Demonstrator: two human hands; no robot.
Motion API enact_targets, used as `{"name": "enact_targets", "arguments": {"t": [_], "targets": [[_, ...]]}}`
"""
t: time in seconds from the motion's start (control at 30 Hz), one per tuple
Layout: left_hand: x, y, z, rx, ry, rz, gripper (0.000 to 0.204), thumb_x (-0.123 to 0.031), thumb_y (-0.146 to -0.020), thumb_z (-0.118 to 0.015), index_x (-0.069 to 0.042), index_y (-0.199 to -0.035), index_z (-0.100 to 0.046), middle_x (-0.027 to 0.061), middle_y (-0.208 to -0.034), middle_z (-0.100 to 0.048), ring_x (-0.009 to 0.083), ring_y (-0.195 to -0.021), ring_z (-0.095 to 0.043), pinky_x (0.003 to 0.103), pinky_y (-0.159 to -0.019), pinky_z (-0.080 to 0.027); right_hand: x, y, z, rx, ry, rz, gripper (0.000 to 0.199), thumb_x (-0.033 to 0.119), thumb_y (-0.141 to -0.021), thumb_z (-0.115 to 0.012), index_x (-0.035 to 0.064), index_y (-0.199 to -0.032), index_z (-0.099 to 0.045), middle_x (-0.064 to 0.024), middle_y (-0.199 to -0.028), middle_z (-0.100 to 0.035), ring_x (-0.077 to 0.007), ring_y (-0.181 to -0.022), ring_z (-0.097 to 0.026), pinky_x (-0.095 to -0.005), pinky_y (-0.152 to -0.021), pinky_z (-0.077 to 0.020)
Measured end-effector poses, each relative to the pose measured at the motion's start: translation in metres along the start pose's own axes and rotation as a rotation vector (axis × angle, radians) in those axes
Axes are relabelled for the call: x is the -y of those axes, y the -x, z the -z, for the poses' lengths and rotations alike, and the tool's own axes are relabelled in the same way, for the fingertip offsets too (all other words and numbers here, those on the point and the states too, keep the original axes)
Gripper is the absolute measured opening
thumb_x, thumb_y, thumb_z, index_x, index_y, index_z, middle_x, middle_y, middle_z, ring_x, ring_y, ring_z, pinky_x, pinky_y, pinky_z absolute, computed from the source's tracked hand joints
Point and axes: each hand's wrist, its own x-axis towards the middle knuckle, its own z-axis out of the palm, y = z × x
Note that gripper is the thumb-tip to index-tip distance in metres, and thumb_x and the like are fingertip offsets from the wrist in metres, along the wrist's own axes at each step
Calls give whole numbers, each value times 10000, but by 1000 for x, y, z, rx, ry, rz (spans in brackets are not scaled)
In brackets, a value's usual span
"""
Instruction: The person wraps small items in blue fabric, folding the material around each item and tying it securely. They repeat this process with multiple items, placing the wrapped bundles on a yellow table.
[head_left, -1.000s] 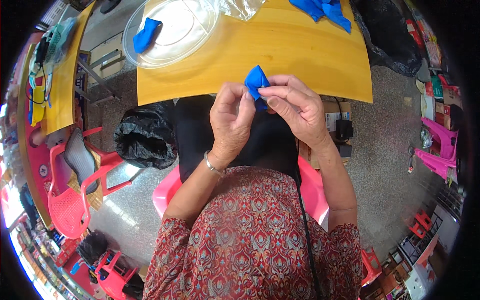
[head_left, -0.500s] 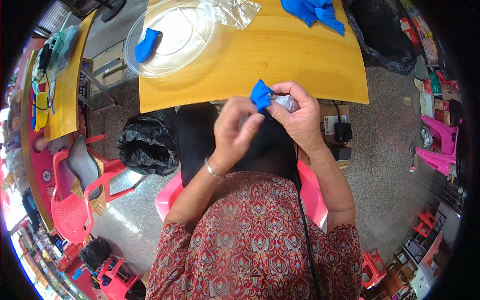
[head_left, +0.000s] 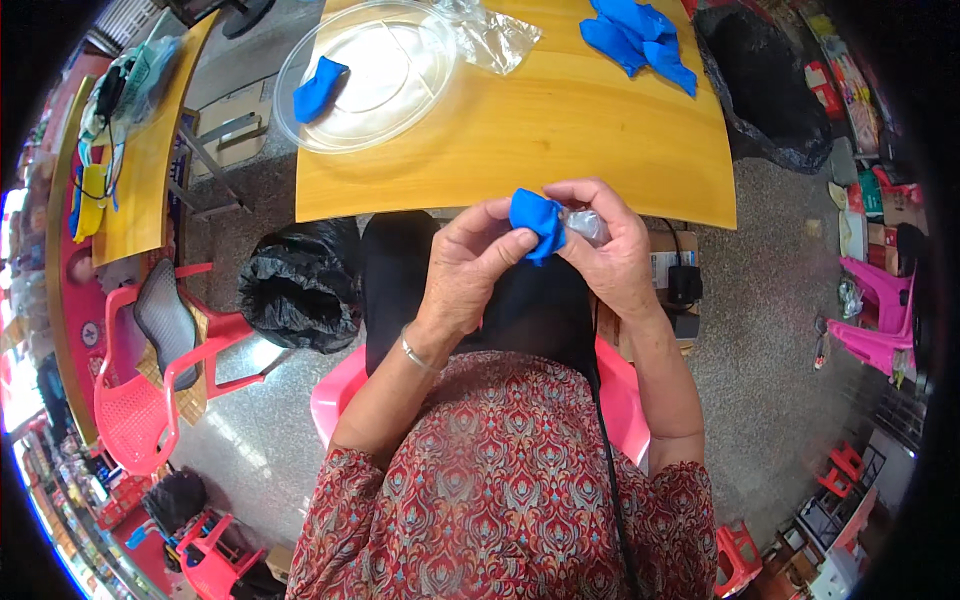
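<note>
Over my lap, just off the table's front edge, a small blue fabric-like piece point(head_left: 538, 222) is held between my two hands. The left hand point(head_left: 462, 270) pinches its left side, thumb on the front and fingers behind. My right hand point(head_left: 622, 262) is closed around a shiny, translucent plastic wad point(head_left: 583, 227), and its thumb meets the right edge of the blue piece. The wad touches or nearly touches the blue piece; the fingers hide how they join. Another folded blue piece point(head_left: 319, 90) lies on a clear round divided tray point(head_left: 400, 75) at the table's left.
On the yellow table point(head_left: 560, 140), several blue pieces point(head_left: 640, 45) lie at the far right and a clear plastic bag point(head_left: 497, 40) at the back. Black bags stand left of my legs point(head_left: 300, 285) and right of the table point(head_left: 765, 90). A red chair point(head_left: 140, 420) is at left.
My left thumb has come onto the blue piece, which now shows broader and flatter. Both hands sit slightly lower in view. The right hand keeps the plastic wad. The view has shifted a little.
</note>
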Motion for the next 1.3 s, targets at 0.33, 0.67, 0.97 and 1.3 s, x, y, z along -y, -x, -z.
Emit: {"name": "enact_targets", "arguments": {"t": [0.33,0.67,0.97,1.3], "targets": [[6,0,5,-49,275,222,264,-181,-958,-611,-9,-1157,-583,63,-1046,-653,151,-923,-650,335,-826,-553,5,3,-22,-220,101,-40,342,137,-751,-808,33,-1023,-630,-85,-917,-666,-163,-840,-652,-289,-762,-517],[7,15,21,-27,475,313,329,-267,-965,-599,-22,-1184,-582,65,-1061,-657,162,-938,-650,337,-803,-565,27,11,-6,197,589,393,495,103,-637,-852,66,-1092,-661,-97,-1098,-578,-252,-1004,-602,-356,-848,-505],[-2,14,17,3,171,267,480,-281,-980,-570,11,-1340,-446,98,-1160,-626,195,-1047,-632,391,-878,-553,3,6,-12,67,407,266,305,138,-729,-787,53,-991,-654,-110,-890,-630,-300,-809,-639,-369,-716,-520],[0,-22,22,-21,-374,180,439,-177,-969,-588,-7,-1335,-415,157,-1038,-639,194,-826,-676,322,-720,-556,-29,-34,-18,-75,445,257,355,150,-786,-758,59,-1110,-643,-125,-948,-662,-267,-843,-661,-344,-732,-525]]}}
